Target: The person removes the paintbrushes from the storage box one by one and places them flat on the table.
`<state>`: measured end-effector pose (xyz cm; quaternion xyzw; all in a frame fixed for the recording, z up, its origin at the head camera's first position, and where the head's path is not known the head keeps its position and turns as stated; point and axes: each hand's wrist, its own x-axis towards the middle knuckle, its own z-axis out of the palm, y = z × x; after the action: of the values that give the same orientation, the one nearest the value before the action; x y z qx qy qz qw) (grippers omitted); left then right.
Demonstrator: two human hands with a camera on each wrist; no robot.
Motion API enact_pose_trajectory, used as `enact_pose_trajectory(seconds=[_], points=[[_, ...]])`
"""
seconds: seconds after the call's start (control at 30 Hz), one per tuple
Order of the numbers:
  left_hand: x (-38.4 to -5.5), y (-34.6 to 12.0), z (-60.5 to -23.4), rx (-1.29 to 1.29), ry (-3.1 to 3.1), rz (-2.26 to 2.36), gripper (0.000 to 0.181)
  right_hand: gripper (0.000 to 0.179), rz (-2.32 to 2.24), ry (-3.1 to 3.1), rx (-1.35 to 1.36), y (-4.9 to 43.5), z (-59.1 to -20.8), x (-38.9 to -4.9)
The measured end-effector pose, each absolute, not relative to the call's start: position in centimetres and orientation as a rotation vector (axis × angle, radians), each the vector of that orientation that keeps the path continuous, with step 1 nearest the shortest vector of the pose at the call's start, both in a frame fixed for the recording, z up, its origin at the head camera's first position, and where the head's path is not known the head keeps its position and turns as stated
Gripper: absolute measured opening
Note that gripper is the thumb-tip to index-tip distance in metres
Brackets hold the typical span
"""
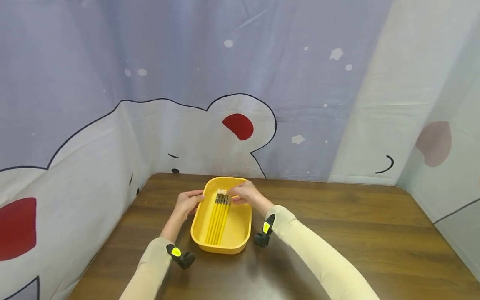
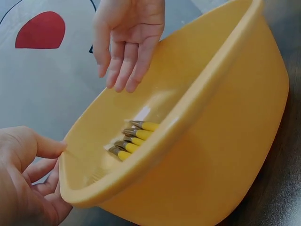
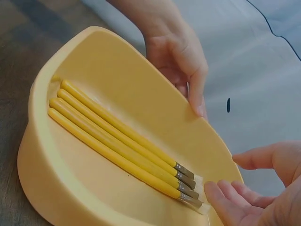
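Observation:
A yellow plastic tub (image 1: 240,225) with rounded corners sits on the table. Several paintbrushes (image 3: 127,146) with yellow handles and dark metal ferrules lie side by side inside it, pale bristles toward the far end. My left hand (image 1: 186,204) pinches the tub's left rim, thumb on the edge and fingers against the outside, as the left wrist view (image 2: 28,174) shows. Over the far right part of the tub, my right hand (image 1: 247,194) hovers beside the bristle ends. Its fingers (image 3: 225,200) are extended and loosely bent, with nothing held between them.
The brown wooden table (image 1: 337,225) extends far to the right of the tub. A printed curtain (image 1: 300,83) hangs behind the table's back edge and along both sides. Black wrist cameras (image 1: 183,259) are strapped at both cuffs.

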<state>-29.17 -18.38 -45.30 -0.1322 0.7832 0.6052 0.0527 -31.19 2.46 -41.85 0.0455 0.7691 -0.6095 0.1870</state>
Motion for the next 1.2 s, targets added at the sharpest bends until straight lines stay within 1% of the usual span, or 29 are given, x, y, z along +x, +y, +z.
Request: enact_pose_trajectory(seconds=[0.27, 0.8, 1.2], points=[[-29.0, -18.1, -45.2, -0.41, 2.394, 1.84, 0.039, 0.028, -1.696, 2.148, 0.181, 1.9, -42.2, -31.5], [-29.1, -18.2, -45.0, -0.399, 2.459, 1.769, 0.039, 0.041, -1.677, 2.13, 0.273, 1.1, -42.6, -32.2], [-29.4, -18.3, -45.3, -0.393, 2.442, 1.796, 0.038, 0.042, -1.672, 2.169, 0.298, 0.5, -43.2, -32.2]])
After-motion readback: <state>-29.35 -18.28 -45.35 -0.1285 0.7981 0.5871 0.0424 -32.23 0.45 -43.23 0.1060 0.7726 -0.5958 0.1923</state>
